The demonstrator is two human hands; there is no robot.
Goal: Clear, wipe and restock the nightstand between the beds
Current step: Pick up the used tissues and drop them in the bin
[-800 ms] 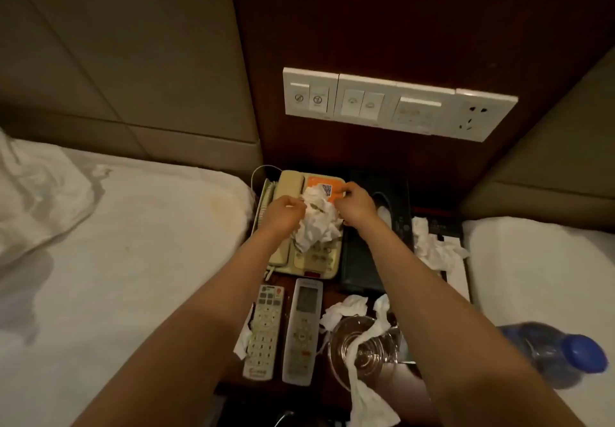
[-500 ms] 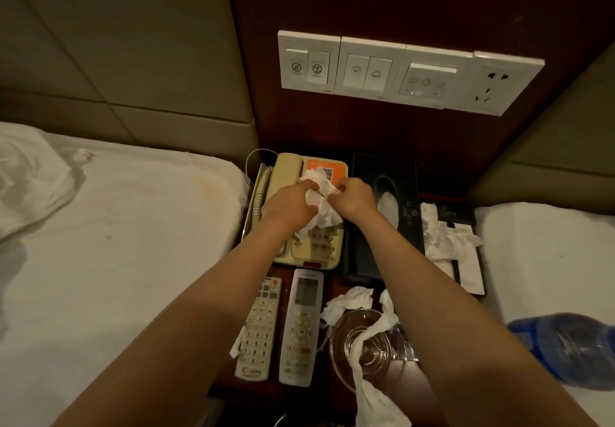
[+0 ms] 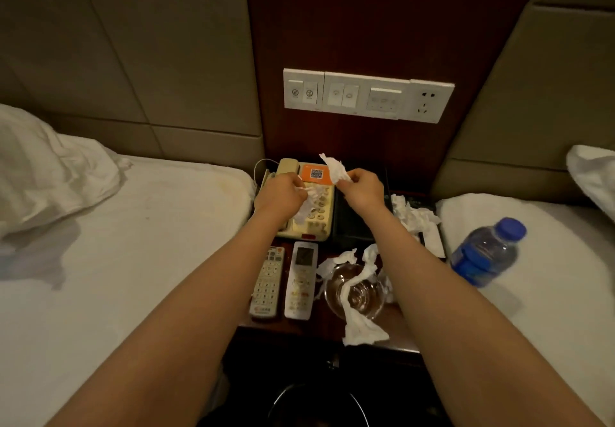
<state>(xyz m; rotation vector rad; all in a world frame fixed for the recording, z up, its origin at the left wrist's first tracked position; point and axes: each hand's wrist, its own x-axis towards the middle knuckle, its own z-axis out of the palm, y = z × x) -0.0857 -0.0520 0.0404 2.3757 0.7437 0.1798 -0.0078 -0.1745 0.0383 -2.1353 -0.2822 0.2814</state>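
Dark wood panelling with a white switch panel backs the bench between two white beds. Over the beige telephone at its far left, both hands grip white tissue. The left hand pinches a blurred tissue scrap hanging over the keypad, and the right hand pinches a tissue piece sticking up beside the phone's orange card. The two are apart. Right of the phone sits a black tissue box, with crumpled tissue just beyond. Nearer, a left remote and a right remote lie side by side. Beside them a glass has a tissue strip draped across it. A water bottle lies on the right bed.
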